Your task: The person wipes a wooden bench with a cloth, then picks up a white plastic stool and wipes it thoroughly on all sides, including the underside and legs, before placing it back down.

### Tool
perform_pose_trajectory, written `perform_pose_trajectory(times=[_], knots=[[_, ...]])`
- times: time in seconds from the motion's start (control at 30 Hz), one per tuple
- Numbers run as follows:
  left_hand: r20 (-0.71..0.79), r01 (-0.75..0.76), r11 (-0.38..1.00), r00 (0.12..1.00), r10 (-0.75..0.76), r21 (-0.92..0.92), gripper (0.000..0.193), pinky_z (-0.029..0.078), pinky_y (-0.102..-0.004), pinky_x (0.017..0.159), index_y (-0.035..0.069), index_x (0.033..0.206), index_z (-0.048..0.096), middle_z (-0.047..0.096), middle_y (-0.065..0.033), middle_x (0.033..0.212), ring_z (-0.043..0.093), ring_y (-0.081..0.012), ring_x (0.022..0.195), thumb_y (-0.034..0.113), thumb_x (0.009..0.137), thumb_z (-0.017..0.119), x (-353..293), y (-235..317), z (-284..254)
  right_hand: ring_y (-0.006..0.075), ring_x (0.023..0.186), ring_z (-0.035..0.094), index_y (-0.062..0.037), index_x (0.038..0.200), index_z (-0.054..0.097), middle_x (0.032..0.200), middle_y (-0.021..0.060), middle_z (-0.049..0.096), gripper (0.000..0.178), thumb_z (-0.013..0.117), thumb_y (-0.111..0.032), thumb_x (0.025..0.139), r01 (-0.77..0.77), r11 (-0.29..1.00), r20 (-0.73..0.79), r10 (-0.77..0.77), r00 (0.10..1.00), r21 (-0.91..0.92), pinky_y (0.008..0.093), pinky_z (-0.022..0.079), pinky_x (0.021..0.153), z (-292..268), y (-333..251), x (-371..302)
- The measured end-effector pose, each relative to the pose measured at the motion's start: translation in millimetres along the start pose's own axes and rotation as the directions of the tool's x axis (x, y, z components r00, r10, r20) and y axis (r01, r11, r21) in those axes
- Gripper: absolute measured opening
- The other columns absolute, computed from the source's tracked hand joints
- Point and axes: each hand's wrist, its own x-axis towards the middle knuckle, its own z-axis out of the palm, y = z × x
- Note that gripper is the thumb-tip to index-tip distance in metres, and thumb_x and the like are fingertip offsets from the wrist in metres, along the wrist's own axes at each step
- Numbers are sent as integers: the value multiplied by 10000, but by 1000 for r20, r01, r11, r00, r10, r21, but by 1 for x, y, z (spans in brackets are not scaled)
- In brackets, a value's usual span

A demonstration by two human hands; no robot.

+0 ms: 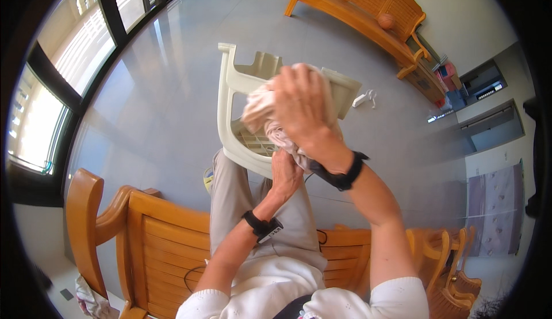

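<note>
The thing before me is a pale cream plastic frame (225, 109), with smooth rounded rails, several large openings and a lattice part low inside it. It is in front of the person's knees, above the grey floor (172, 100), and its lower edge comes just beside the legs; whether it stands on the floor, I cannot tell. A crumpled, pale pinkish cloth (261, 110) lies against it and covers much of its middle.

On the cloth I see the right hand (302, 103), with its back toward me. Its fingers are long and only a little bent, with narrow gaps between them, and they touch the cloth from above. The thumb is hidden, so I cannot tell if they grip it or only press.

The left hand (286, 172) is lower, at the near edge of the frame, just under the cloth. Its fingers are mostly hidden from me, and I cannot tell how far open they are.

Both wrists wear black bands, 1 on each. To the right of the frame, a small white object (360, 99) with a white cord lies on the floor. Behind the person's legs is a wooden bench (167, 227).
</note>
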Motion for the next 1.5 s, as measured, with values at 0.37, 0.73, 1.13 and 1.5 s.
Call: perform_pose_trajectory(times=[0.37,0.73,1.13,1.5], knots=[[29,79,988,997,-76,-130,350,404,-475,724,21,1088,516,631,-212,889,563,-431,858,47,767,652,8,14,-2,282,934,556,-38,926,646,1015,68,615,234,632,6,696,-148,960,-126,181,975,237,384,470,791,-21,80,-94],[56,-85,994,994,89,-67,411,423,-444,788,25,1174,572,629,-195,1024,557,-425,964,57,774,659,1,2,7,264,868,560,-63,1054,679,962,68,614,374,772,-127,697,-109,890,-249,239,939,443,368,472,770,-26,58,-94],[12,-58,995,998,57,83,405,423,-471,845,19,1146,602,601,-217,1113,534,-445,1008,36,745,656,0,9,4,241,831,502,-83,1040,651,947,44,553,301,683,-161,751,-65,996,-224,76,972,58,366,419,710,5,23,-66],[-28,146,847,982,-186,-511,340,464,-379,817,-8,1102,598,624,-217,1062,550,-433,983,-6,767,660,1,8,6,206,894,506,-91,936,622,874,36,495,185,638,-186,779,71,996,-137,-77,988,-52,330,400,711,25,-12,-20]])
